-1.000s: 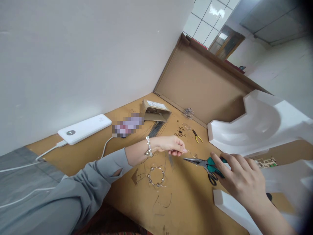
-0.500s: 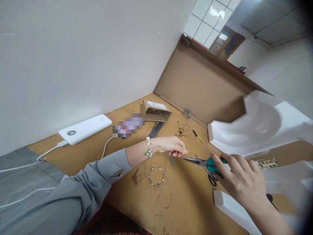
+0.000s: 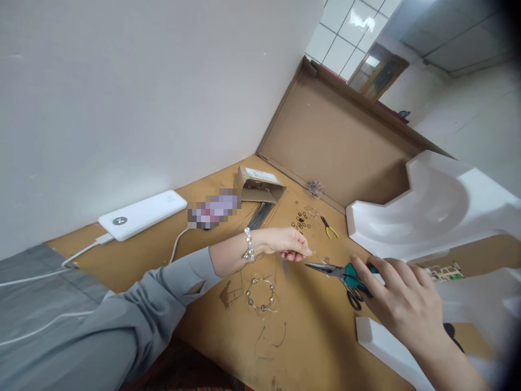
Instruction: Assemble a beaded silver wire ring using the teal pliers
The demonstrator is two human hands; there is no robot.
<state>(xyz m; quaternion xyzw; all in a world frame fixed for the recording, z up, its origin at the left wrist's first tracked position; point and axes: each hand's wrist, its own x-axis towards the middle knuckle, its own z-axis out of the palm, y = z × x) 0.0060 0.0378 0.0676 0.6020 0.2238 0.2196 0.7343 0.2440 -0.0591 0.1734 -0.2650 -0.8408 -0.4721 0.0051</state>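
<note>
My right hand [image 3: 401, 293] is wrapped round the green handles of long-nose pliers [image 3: 334, 270], whose jaws point left. Just left of the plier tips, my left hand [image 3: 288, 243] is closed in a pinch; what lies between its fingertips is too small to make out. A beaded bracelet [image 3: 248, 244] circles my left wrist. Below that hand, a wire ring with beads [image 3: 260, 295] lies on the table [image 3: 309, 347]. Thin wire pieces [image 3: 273, 342] lie nearer me. Behind my left hand, a bundle of thin wires [image 3: 260, 216] sticks out of a small cardboard box [image 3: 260, 184].
A white power bank [image 3: 142, 213] with a cable stands at the left by the wall. Small dark rings [image 3: 301, 220], yellow-handled pliers [image 3: 329, 228] and a tangle of wire [image 3: 315, 188] lie farther back. White foam pieces [image 3: 411, 228] and black scissors [image 3: 355, 298] are at the right.
</note>
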